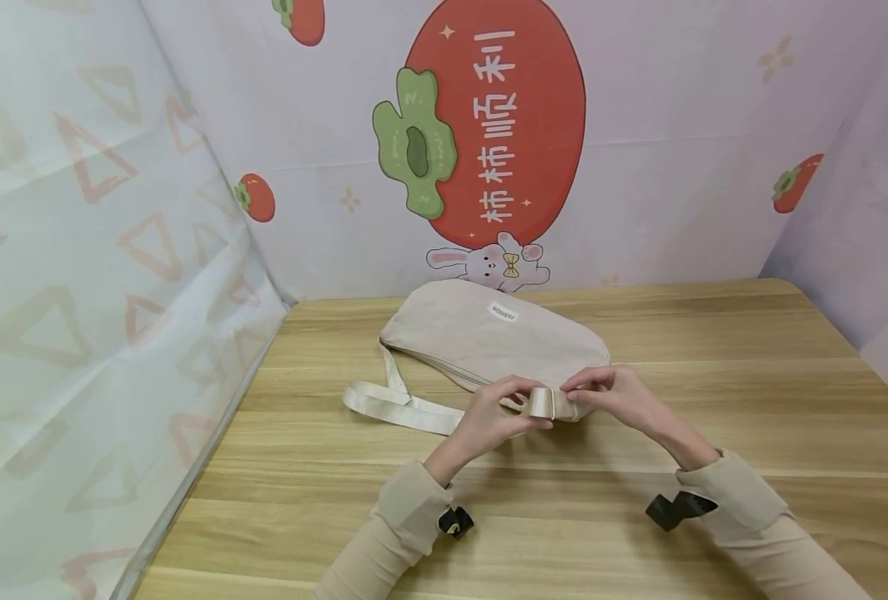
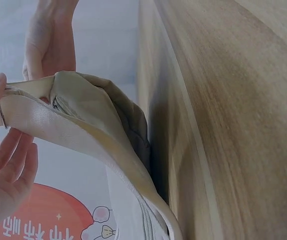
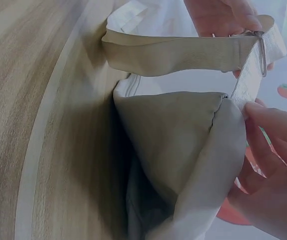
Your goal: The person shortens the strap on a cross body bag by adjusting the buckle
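Observation:
A beige bag (image 1: 504,333) with a small white label lies on its side on the table, its zipper edge toward the person. Its webbing strap (image 1: 383,404) loops out to the left and runs back to the bag's right end. Thumb and fingers of the left hand (image 1: 491,417) pinch a folded loop of the strap beside a metal slider (image 3: 263,54). At the right end of the bag, the right hand (image 1: 619,396) pinches the short length of strap between slider and bag, seen closely in the right wrist view.
Underneath is a wood-grain table (image 1: 301,517). A printed white backdrop (image 1: 661,208) with a large red persimmon rises behind the bag, and a patterned white cloth (image 1: 113,333) hangs at the left. Black wrist straps (image 1: 679,510) show at the sleeves.

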{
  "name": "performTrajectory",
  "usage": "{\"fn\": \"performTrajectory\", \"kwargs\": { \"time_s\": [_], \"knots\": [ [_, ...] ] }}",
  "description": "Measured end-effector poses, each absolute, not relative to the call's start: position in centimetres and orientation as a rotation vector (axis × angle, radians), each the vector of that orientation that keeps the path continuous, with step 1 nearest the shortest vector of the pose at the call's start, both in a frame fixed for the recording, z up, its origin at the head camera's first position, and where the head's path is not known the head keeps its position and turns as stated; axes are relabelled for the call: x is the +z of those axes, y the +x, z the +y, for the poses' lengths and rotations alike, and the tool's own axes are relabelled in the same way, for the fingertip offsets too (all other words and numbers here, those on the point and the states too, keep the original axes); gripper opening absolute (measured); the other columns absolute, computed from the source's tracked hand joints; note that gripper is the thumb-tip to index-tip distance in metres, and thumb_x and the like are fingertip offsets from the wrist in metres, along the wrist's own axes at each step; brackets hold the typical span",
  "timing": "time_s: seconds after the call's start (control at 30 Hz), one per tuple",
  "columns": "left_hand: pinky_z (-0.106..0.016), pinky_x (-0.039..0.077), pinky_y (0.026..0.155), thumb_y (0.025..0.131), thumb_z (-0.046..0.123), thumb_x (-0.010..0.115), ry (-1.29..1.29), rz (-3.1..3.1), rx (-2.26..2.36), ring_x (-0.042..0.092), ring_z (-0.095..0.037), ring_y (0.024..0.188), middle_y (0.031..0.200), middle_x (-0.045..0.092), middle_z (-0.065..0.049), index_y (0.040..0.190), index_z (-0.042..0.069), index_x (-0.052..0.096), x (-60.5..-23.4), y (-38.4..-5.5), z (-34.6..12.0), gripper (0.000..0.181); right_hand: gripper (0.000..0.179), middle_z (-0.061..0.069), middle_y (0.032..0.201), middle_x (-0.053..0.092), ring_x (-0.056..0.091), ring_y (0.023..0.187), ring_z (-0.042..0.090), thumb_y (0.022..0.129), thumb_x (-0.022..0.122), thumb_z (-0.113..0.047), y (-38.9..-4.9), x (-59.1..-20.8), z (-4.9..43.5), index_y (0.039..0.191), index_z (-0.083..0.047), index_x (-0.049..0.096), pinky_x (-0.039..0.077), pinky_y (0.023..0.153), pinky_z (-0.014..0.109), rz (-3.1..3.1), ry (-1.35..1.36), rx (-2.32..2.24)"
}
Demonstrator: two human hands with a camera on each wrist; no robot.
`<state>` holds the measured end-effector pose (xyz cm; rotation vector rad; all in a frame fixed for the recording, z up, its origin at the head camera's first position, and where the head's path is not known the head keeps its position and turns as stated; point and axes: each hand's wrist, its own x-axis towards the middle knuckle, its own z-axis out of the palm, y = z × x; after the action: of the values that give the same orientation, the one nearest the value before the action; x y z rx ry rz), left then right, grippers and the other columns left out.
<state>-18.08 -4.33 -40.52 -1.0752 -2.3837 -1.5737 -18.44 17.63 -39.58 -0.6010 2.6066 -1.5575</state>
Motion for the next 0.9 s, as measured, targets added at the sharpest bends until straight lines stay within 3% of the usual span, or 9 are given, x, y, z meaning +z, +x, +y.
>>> {"fn": "performTrajectory", "kwargs": {
  "time_s": [0.27, 0.53, 0.9],
  "knots": [
    [-0.035, 0.05, 0.073, 0.069, 0.015, 0.076, -1.072, -2.451, -1.552, 0.055, -0.01, 0.086, 0.097, 0.063, -0.003, 0.105, 0.008, 0.062, -40.5, -18.1, -4.1, 0.04, 0.017, 0.003, 0.087, 0.066, 0.051, 0.076, 0.007, 0.079, 0.066, -0.017, -18.4, -39.5, 17.2, 0.089, -0.003, 0.069, 0.045, 0.06, 0.021, 2.546, -0.547, -1.61],
    [-0.036, 0.049, 0.074, 0.069, 0.006, 0.074, -1.073, -2.503, -1.531, 0.054, -0.017, 0.087, 0.097, 0.063, -0.011, 0.102, 0.0, 0.061, -38.3, -16.8, -3.6, 0.036, 0.021, 0.011, 0.09, 0.065, 0.054, 0.077, 0.009, 0.079, 0.066, -0.016, -18.3, -39.2, 16.6, 0.092, 0.002, 0.067, 0.047, 0.061, 0.021, 2.464, -0.503, -1.676],
    [-0.039, 0.049, 0.074, 0.069, 0.003, 0.074, -1.097, -2.474, -1.518, 0.056, -0.02, 0.087, 0.095, 0.062, -0.013, 0.098, -0.003, 0.061, -37.6, -16.3, -3.6, 0.033, 0.021, 0.004, 0.087, 0.067, 0.055, 0.076, 0.007, 0.078, 0.068, -0.018, -18.5, -39.6, 16.8, 0.091, -0.002, 0.067, 0.047, 0.061, 0.021, 2.469, -0.556, -1.653]
  ]
}}
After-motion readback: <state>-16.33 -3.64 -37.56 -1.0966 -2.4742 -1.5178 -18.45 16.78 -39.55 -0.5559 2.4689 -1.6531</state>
